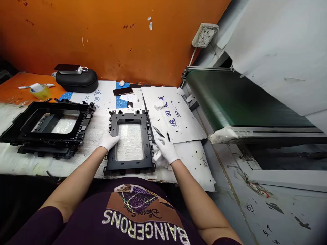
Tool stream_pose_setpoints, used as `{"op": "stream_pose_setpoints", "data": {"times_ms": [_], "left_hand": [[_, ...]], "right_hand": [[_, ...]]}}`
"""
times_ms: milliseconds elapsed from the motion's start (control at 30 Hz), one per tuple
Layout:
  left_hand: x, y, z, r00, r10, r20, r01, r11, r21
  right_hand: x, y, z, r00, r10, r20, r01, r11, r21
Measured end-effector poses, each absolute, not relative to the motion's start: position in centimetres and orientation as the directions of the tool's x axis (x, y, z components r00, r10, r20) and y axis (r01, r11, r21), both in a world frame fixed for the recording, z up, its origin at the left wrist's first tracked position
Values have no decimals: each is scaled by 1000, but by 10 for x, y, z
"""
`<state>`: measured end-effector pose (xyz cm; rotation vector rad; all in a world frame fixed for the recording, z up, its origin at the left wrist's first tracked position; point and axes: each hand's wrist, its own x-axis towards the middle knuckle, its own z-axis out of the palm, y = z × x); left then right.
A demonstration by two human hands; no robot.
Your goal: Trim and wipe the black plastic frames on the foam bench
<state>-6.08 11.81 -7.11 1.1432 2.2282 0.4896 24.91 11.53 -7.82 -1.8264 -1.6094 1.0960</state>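
Note:
A black rectangular plastic frame [130, 165] with clips along its sides lies on the white padded table in front of me. My left hand [108, 140], in a white glove, is closed around its left side, the thumb over the inner edge of the opening. At the opposite edge, my gloved right hand [166, 149] has its fingers bent against the clips; the fingertips are partly hidden. Crumpled white material [158, 157] lies right under that hand. Just beyond its fingers are a black pen [158, 132] and a dark pencil-like stick [168, 136].
Several more black frames [51, 136] are stacked at the left. Behind lie a black case [76, 81], a phone [123, 91] and a tape roll [40, 91]. White sheets [184, 119] cover the right side. A green conveyor belt [245, 102] stands beyond a gap.

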Motion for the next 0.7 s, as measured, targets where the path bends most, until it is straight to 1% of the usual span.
{"op": "stream_pose_setpoints", "data": {"times_ms": [100, 167, 267, 333, 467, 600, 700], "left_hand": [[-56, 119, -66, -459, 823, -336, 648, 568, 508], [-55, 114, -63, -441, 845, -302, 673, 534, 511], [-54, 103, -56, -436, 865, -247, 684, 497, 534], [-53, 95, -51, -460, 871, -175, 688, 474, 550], [-54, 85, -45, -512, 858, -38, 701, 443, 559], [-55, 78, -48, -525, 850, 43, 705, 405, 582], [-55, 75, -50, -530, 845, 75, 710, 394, 583]], "right_hand": [[232, 121, -88, -57, 971, -230, 646, -140, -751], [224, 121, -88, -77, 969, -235, 668, -125, -733], [222, 117, -83, -103, 950, -296, 695, -145, -704], [223, 112, -79, -129, 944, -304, 683, -137, -717], [224, 102, -75, -166, 948, -273, 647, -105, -755], [224, 99, -74, -148, 941, -304, 649, -139, -748], [223, 99, -74, -165, 930, -329, 623, -161, -766]]}}
